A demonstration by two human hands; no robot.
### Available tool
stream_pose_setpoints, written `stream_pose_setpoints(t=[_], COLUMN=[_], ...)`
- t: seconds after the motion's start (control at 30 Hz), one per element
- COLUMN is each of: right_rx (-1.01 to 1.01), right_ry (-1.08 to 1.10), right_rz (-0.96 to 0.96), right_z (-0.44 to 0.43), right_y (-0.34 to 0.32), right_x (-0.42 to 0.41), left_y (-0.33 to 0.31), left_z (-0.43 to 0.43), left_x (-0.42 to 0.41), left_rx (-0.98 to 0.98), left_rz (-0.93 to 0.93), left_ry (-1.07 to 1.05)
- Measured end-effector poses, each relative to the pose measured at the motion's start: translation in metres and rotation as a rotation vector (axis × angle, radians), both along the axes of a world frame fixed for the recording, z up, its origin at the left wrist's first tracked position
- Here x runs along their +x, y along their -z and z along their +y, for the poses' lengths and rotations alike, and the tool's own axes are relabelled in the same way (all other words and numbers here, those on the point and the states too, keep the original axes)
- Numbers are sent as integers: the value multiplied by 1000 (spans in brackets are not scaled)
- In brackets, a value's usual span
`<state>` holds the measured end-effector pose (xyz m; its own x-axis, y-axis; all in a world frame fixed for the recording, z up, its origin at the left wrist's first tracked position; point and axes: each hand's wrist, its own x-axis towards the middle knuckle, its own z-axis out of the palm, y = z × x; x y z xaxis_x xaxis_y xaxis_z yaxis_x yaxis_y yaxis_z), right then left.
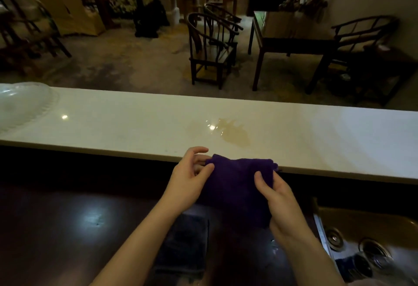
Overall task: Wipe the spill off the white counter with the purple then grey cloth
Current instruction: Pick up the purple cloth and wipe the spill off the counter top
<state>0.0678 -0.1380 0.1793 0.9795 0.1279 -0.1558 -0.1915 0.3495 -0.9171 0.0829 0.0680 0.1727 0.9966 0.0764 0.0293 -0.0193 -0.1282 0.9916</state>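
Far left on the white worktop (113, 127) sits a clear ribbed dish (24, 102), well apart from the mess, so it needs no shifting unless our strokes run long that way. Below it the dark lower worktop (56, 218) is bare & glossy, and a dark folded cloth (183, 240) lies flat there between our forearms; we take it for the grey cloth, parked within reach for the 2nd pass, tho the dim light won't let us confirm colour. Our left hand (190, 179) pinches the left edge of the purple cloth (237, 186) w/ thumb & fingers, other fingers loosely spread; our right hand (278, 197) has its grip closed on the cloth's right side, thumb on top. Held between both hands like this, the cloth hangs spread just at the near edge of the white worktop, probably so we can lay it flat-faced. The spill (233, 132), a yellowish puddle w/ a glare spot, sits just beyond the cloth, mid-depth, untouched so far. Room: the top runs open to the right of the spill; the far edge drops to the floor, so we'd pull strokes toward us, not push liquid over. Lower right is a sink (362, 247) w/ drains, near the right forearm, handy for wringing.
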Motion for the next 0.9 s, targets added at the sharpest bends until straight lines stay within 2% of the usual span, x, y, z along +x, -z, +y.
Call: stream_pose_setpoints(t=[0.07, 0.17, 0.37, 0.43, 0.53, 0.63, 0.7, 0.8, 0.9], right_rx=[1, -33, -256, -392, -714, -1045, -1223, -1328, -1451], right_ry=[25, 65, 262, 351, 428, 403, 295, 115, 109], right_rz=[-13, -41, -115, -144, -259, -362, -389, -310, -305], right_z=[3, 1, -12, -20, -28, -25, -16, 1, 18], right_y=[-9, -21, -49, -58, -63, -49, -28, 11, 34], right_x=[10, 25, 59, 71, 89, 104, 112, 114, 115], left_y=[-6, -9, 6, 14, 25, 33, 35, 35, 34], left_z=[10, 33, 92, 109, 128, 134, 134, 136, 137], left_x=[10, 23, 43, 48, 51, 52, 52, 51, 50], left_rx=[79, 298, 766, 949, 1160, 1204, 1221, 1228, 1217], left_rz=[-39, -78, -20, 17, 71, 114, 121, 122, 122], left_ry=[-18, -88, -204, -196, -184, -162, -157, -167, -174])
